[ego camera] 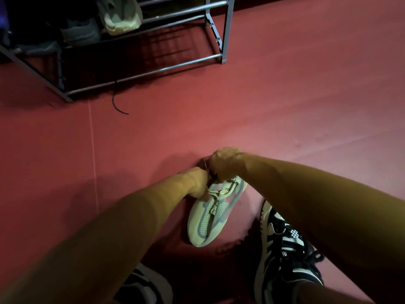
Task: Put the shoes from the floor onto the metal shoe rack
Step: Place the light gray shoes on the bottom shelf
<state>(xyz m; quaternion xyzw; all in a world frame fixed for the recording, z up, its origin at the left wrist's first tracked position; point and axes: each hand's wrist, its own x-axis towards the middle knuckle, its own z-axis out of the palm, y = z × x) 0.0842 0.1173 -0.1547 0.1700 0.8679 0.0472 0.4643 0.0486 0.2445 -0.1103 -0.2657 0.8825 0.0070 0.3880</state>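
- A pale shoe (210, 216) with light blue panels lies on the red floor (285, 106), sole down, close in front of the person and well apart from the rack (226, 29).
- Its long axis runs on a slant: the toe points back toward the person and a little left, and the heel end points away, toward the right.
- Both hands meet at the heel end, over the top of the laces (213, 202).
- The left hand (197, 181) is curled tight, its fingers closed on the laces beside the shoe's opening.
- The right hand (223, 163) is also curled into a fist just beyond it, pinching lace; one thin strand sticks up between the two hands. Which strand each hand has cannot be told.
- Just right of the shoe is a black-and-white sneaker (285, 249) on the person's foot.
- The grey metal rack stands at the far left of the floor, with another pale shoe (120, 16) and dark shoes (81, 34) on its bars.
- A black cord (117, 104) trails on the floor in front of the rack.
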